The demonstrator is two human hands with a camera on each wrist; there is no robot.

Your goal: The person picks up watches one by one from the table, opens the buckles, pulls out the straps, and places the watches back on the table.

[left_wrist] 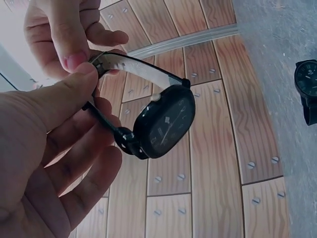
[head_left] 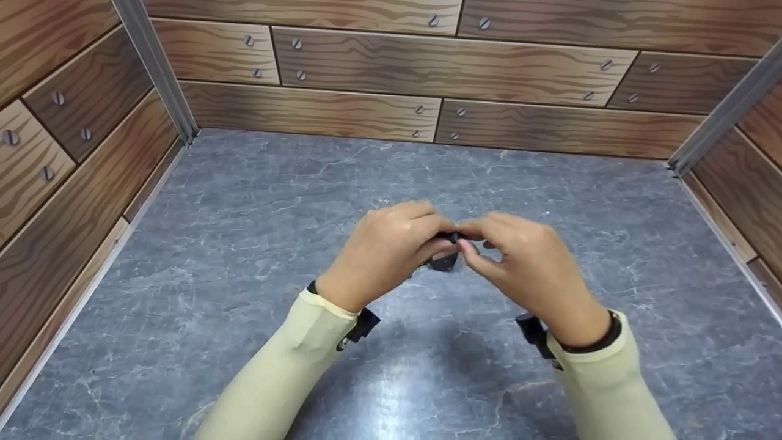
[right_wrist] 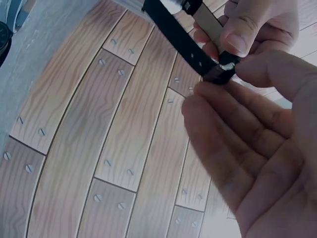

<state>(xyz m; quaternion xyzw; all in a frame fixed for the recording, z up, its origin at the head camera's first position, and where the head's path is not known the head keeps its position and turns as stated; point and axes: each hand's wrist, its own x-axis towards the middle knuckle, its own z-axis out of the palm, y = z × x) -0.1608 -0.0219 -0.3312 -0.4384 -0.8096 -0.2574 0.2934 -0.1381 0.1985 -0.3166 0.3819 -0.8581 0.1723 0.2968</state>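
Note:
A black wristwatch (left_wrist: 166,121) with a rounded-square dial hangs from both hands, its strap bent into a loop with a pale inner lining. My left hand (head_left: 394,247) pinches the strap near its buckle end between thumb and fingers. From the other side, my right hand (head_left: 525,260) pinches the same part, thumb and fingertips right at the buckle (right_wrist: 227,67). In the head view the fingertips meet and cover most of the strap. A second black watch (left_wrist: 307,82), with a round dial, lies on the grey tabletop (left_wrist: 262,59).
Wood-plank-patterned panels (head_left: 366,67) enclose the marbled grey table (head_left: 275,183) at the back and both sides. Metal posts (head_left: 156,67) stand at the back corners. Small black cameras (head_left: 363,324) are strapped to both wrists, over pale sleeves.

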